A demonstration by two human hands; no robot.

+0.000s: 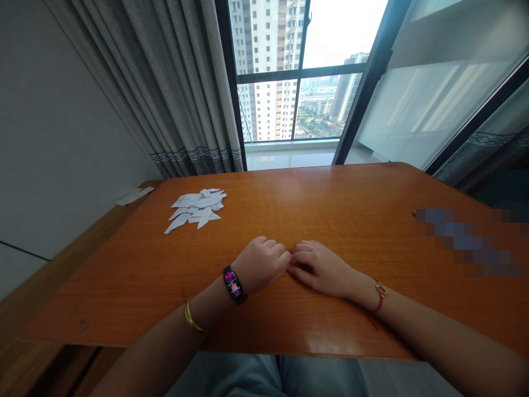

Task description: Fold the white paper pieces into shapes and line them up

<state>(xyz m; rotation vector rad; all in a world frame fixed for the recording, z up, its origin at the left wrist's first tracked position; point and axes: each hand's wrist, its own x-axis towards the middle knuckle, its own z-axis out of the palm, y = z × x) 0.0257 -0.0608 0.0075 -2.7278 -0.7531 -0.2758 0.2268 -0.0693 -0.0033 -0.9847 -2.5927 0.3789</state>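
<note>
While the person's blue pants point(248, 377) were tucked under the near edge, both bare arms point(438, 333) reached over a shiny orange-brown table point(314, 325). On the left arm were a gold bangle point(189, 317) and a black watch point(235, 285) with a pink picture on it. On the right wrist was a thin red bracelet point(381, 296) with a gold ring. The left hand point(261, 264) was curled up small, like a loose fist, with its back up. The right hand point(324, 268) had bent fingers, with a narrow gap next to the thumb. The two hands met in the middle and seemed to touch. Their palms were hidden, so I could not tell if they held anything.

On the right side of the table, blurry squares point(463, 240) hid something, and a small dark tip point(414, 213) poked out at their far left end. Farther off, on the far left part of the table, white paper pieces point(200, 205) sat in a messy pile. Many had sharp corners. They were apart from both hands, but closer to the left one. Past them, a flat pale scrap point(134, 196) lay on a wooden ledge point(88, 259) by the wall point(53, 121).

Behind the table, a gray curtain point(177, 94) with a dark wavy band hung on the left. Next to it, a window point(330, 70) had a black frame. Outside stood a tall building point(266, 44) with lots of little windows, and far away were green trees point(308, 124).
</note>
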